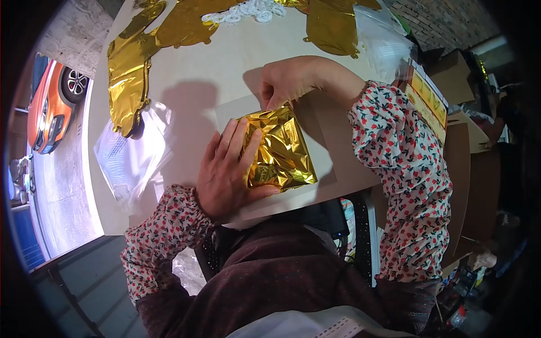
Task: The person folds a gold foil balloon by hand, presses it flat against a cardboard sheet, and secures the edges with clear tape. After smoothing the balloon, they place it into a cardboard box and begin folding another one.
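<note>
A folded square of shiny gold foil (pixel 284 149) lies on a pale sheet near the front edge of the table. Spread flat, my left hand (pixel 228 163) presses on the foil's left side, fingers apart. At the foil's top edge is my right hand (pixel 287 79), its fingers curled in; the fingertips are partly hidden, and what they pinch, if anything, is too small to tell.
More flat gold foil pieces (pixel 128 79) lie at the table's left, with another (pixel 332 28) at the top right. White rings (pixel 248 11) are piled at the back. Clear plastic bags (pixel 132 149) lie at left and right. Cardboard boxes (pixel 451 79) stand at the right.
</note>
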A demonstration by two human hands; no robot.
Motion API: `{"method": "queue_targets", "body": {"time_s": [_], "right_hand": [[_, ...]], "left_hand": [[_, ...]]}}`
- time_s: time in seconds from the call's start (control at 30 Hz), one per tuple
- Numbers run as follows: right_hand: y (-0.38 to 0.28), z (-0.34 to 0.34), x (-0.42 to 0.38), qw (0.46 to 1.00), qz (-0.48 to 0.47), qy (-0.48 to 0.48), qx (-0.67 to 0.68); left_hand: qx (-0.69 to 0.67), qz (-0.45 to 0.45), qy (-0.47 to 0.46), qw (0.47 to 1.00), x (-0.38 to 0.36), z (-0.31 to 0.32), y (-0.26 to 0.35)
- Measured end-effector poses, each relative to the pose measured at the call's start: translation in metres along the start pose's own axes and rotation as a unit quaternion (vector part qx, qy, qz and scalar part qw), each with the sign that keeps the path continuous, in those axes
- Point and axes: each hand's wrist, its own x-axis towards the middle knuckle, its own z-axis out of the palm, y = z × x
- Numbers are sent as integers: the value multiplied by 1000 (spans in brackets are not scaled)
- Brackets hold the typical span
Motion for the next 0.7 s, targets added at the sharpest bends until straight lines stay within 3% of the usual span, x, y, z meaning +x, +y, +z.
{"method": "queue_targets", "body": {"time_s": [0.1, 0.2, 0.4, 0.5, 0.6, 0.7], "right_hand": [[-18, 1, -9, 986, -54, 83, -137], [-19, 2, 13, 972, -48, 25, -227], [-6, 12, 34, 956, -75, 61, -276], [8, 20, 49, 947, -92, 126, -280], [10, 19, 57, 959, -64, 132, -244], [6, 25, 54, 966, -36, 195, -169]], "left_hand": [[3, 1, -1, 1000, 0, 0, 0], [8, 5, -6, 1000, 1, 0, 0], [11, -5, -47, 999, 8, -3, 4], [31, -1, -72, 997, 9, -5, 5], [31, -24, -105, 994, 12, -7, 10], [32, -30, -110, 993, 11, -7, 10]]}}
